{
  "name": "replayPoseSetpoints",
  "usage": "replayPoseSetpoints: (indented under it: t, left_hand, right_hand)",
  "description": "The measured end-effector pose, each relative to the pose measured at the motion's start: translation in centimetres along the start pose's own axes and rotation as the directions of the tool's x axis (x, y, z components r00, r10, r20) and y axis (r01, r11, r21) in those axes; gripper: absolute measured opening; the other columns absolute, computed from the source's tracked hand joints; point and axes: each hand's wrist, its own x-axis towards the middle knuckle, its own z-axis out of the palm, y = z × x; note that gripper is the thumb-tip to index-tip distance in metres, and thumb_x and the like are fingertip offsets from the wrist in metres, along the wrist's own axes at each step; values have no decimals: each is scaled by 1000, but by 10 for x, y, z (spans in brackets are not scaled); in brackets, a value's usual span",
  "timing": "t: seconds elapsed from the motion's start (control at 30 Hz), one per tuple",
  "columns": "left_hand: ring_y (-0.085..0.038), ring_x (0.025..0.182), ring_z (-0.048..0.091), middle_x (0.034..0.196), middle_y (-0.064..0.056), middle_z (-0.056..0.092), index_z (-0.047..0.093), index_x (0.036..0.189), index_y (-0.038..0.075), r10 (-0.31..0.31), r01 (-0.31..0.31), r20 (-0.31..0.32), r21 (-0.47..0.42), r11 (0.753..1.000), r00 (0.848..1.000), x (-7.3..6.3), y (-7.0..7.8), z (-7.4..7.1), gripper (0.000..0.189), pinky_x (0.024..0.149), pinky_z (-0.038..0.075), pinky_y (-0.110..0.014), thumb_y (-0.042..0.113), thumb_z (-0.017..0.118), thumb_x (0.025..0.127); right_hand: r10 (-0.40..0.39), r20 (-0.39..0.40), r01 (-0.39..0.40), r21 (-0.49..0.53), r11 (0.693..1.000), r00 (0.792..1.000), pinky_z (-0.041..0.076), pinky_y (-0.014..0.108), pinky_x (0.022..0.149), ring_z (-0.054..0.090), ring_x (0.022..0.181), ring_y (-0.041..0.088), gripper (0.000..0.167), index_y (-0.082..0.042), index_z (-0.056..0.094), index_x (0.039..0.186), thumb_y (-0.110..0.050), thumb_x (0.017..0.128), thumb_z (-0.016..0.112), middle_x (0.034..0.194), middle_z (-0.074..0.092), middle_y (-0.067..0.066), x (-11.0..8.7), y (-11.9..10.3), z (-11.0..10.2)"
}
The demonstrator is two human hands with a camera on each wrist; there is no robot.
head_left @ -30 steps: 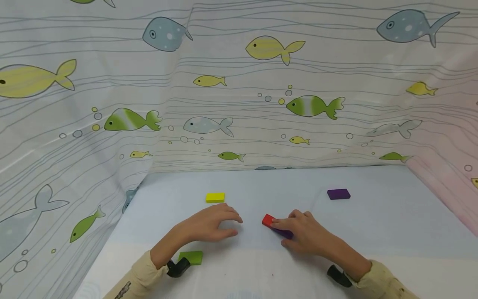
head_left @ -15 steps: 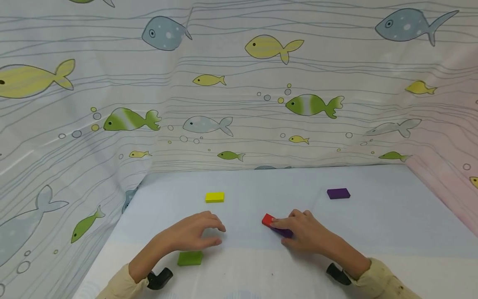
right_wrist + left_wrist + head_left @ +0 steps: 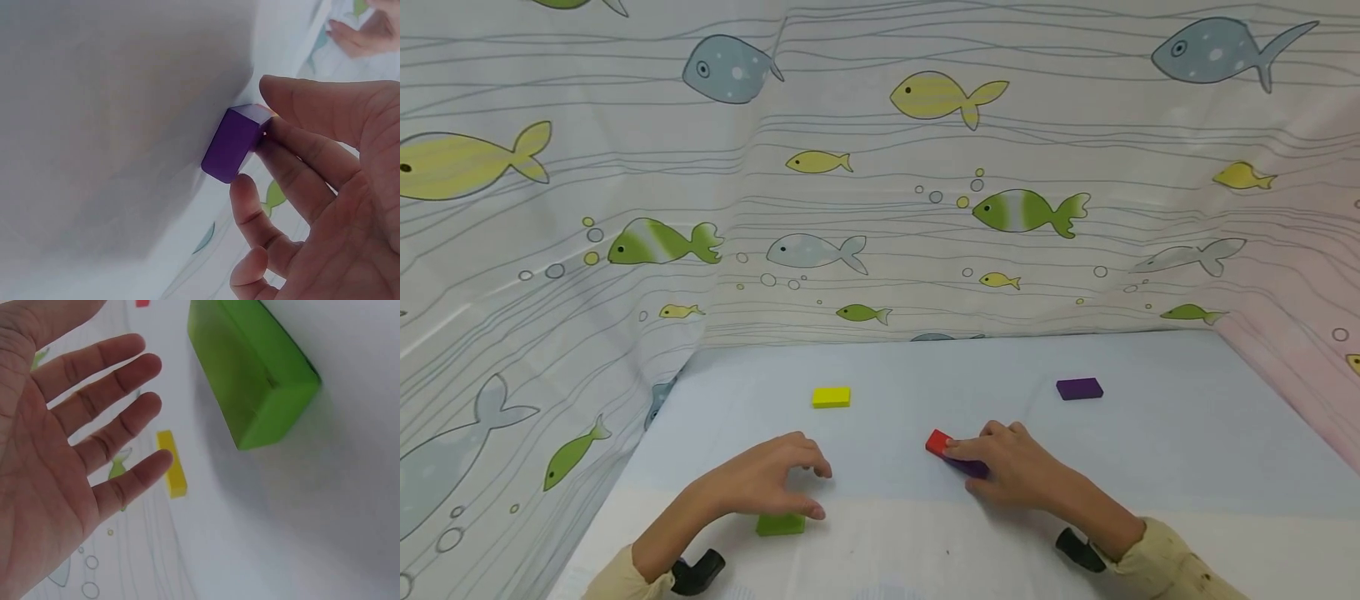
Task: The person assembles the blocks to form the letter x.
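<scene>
My right hand [image 3: 1018,471] holds a purple block [image 3: 967,467] on the table, its index finger reaching to the red block [image 3: 936,442] at the far left end. In the right wrist view the purple block [image 3: 231,144] has fingertips along its side, with the thumb close to its upper end. My left hand [image 3: 767,479] is empty, fingers spread and lightly bent. Below it lies a green block [image 3: 780,525], partly covered by the hand in the head view. The left wrist view shows that green block [image 3: 269,375] large, apart from the fingers.
Toward the back of the table lie a yellow block [image 3: 831,397] on the left and another purple block [image 3: 1079,388] on the right. A fish-patterned curtain [image 3: 880,208] hangs behind the table and along its sides.
My left hand has moved left and toward me, from near the middle to over the green block. My right hand and the blocks have stayed put.
</scene>
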Motion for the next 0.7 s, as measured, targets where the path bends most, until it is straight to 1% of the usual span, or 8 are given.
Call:
replayPoseSetpoints:
  t: [0.13, 0.27, 0.53, 0.7]
  left_hand:
    - [-14, 93, 55, 99, 12, 64, 72, 106, 22, -12, 12, 10, -16, 1000, 1000, -6, -2, -2, 39, 81, 49, -34, 50, 78, 80]
    - [-12, 91, 56, 95, 13, 63, 72, 103, 22, -3, 3, 7, -10, 1000, 1000, -12, -3, -4, 36, 80, 49, -33, 47, 80, 79]
    - [-9, 85, 54, 91, 16, 61, 71, 99, 22, 55, -55, 2, 66, 996, 999, -22, -5, -3, 33, 75, 46, -25, 46, 81, 78]
    - [-7, 84, 54, 90, 18, 61, 70, 99, 23, 75, -75, 4, 65, 995, 997, -26, -6, -2, 34, 74, 46, -24, 46, 82, 77]
  right_hand:
    - [-5, 2, 5, -5, 1000, 1000, 36, 41, 77, 49, 94, 16, 48, -26, 68, 129, -22, 82, 78, 122, 68, -4, 0, 1, 0]
    - [-12, -6, 12, -14, 1000, 1000, 36, 40, 76, 49, 93, 15, 47, -26, 68, 128, -22, 82, 78, 122, 68, -4, 1, 2, 1]
    - [-28, -27, 27, -26, 999, 999, 34, 37, 73, 48, 90, 14, 47, -24, 69, 127, -21, 81, 78, 125, 67, -3, 0, 0, -1]
    - [-18, -15, 18, -18, 1000, 1000, 34, 37, 75, 49, 92, 15, 46, -24, 69, 128, -21, 82, 77, 126, 66, -3, 1, -1, -2]
